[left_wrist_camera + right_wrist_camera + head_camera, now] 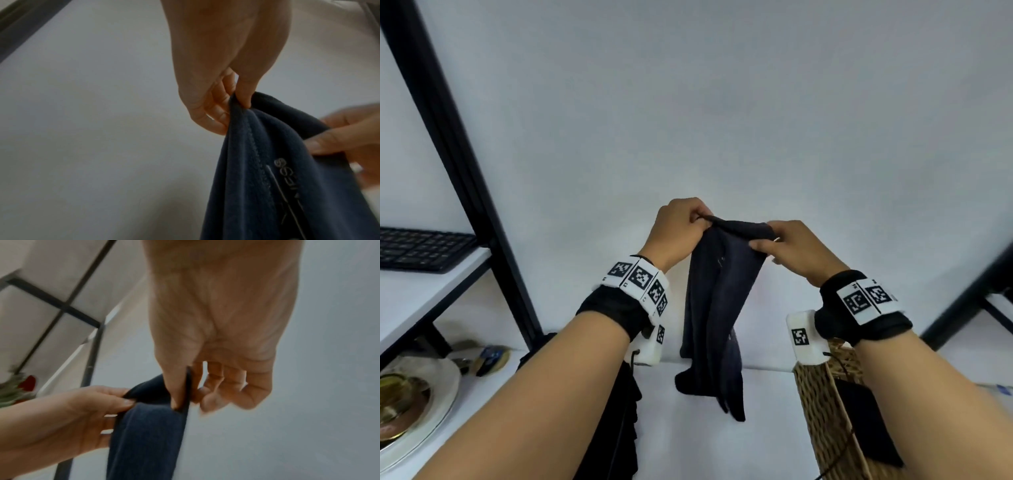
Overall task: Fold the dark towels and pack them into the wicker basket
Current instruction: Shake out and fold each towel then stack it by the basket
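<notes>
While both hands hold it up over the white table (722,445), the dark towel (717,308) hangs straight down, long axis vertical, its bottom end trailing near the tabletop. Left hand (678,233) pinches one top corner between thumb and curled fingers; right hand (796,248) pinches the other, thumb over the hem. The two hands are close together, so the top edge is bunched, not stretched. Wicker basket (822,404) sits down to the right, under the right wrist, a dark cloth already inside. Right hand's nearer to it, I'd say.
</notes>
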Demonstrator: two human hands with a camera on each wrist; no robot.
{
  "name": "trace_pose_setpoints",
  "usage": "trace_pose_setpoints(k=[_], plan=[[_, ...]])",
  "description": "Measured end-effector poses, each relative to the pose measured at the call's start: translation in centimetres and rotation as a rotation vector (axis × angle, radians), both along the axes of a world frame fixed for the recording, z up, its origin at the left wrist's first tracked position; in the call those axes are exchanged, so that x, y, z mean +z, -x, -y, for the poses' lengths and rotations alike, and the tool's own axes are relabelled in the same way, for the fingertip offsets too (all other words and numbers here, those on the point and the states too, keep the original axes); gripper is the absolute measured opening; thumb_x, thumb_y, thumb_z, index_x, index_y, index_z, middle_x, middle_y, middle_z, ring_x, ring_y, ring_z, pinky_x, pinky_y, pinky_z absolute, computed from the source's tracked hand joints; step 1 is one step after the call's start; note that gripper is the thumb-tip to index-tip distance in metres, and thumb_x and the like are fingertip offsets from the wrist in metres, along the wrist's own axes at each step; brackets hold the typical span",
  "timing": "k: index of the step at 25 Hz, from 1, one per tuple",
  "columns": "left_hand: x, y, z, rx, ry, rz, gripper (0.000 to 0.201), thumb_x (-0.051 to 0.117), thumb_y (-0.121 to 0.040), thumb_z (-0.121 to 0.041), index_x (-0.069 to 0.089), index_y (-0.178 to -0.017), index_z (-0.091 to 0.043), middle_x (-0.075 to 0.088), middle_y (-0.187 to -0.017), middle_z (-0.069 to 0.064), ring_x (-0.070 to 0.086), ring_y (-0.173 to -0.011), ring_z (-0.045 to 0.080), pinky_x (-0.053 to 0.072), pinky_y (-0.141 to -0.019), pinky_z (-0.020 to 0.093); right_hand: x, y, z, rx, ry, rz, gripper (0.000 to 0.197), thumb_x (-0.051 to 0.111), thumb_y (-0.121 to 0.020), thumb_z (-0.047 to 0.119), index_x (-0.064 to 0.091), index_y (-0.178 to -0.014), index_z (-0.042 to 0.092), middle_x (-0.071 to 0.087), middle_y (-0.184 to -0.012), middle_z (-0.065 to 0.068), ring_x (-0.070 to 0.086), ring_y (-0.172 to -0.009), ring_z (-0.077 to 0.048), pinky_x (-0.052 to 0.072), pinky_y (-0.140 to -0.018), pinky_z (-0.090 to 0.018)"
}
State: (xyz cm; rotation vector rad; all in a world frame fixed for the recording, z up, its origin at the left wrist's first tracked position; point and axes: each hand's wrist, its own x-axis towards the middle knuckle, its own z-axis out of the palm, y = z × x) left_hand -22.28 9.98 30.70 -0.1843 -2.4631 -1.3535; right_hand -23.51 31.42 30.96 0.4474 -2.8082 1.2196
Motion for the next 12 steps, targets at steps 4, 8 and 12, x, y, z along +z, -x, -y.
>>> trace_pose_setpoints(k=[4, 8, 12], plan=[[0.7, -0.5, -1.4, -0.226, -0.033, 0.108, 0.032, 0.074, -0.079, -0.032, 0.061, -0.107, -0.026, 0.066, -0.094, -0.005, 0.064, -0.082, 0.011, 0.049, -0.073, 0.022, 1.5, -0.8, 0.8, 0.050, 0.310, 0.062, 0.011, 0.055, -0.092, 0.011, 0.063, -0.096, 0.005, 0.064, -0.082, -0.011, 0.063, -0.069, -0.016, 0.054, -0.063, -0.028], [2.2, -0.4, -2.2, -0.204, -0.019, 0.014, 0.025, 0.078, -0.076, -0.031, 0.071, -0.097, -0.018, 0.070, -0.080, 0.003, 0.066, -0.074, 0.013, 0.057, -0.068, 0.027, 2.5, -0.9, 2.3, 0.092, 0.258, -0.036, 0.012, 0.062, -0.088, 0.018, 0.063, -0.076, 0.015, 0.054, -0.069, -0.003, 0.048, -0.060, -0.011, 0.038, -0.054, -0.020], [2.6, -0.8, -1.7, -0.169, -0.023, 0.019, 0.004, 0.067, -0.086, -0.014, 0.069, -0.085, -0.011, 0.070, -0.071, 0.004, 0.064, -0.056, 0.007, 0.049, -0.054, 0.016, -1.6, -1.1, 1.3, 0.085, 0.242, 0.081, 0.020, 0.065, -0.087, 0.019, 0.058, -0.093, 0.002, 0.054, -0.079, -0.009, 0.051, -0.069, -0.021, 0.045, -0.056, -0.025]])
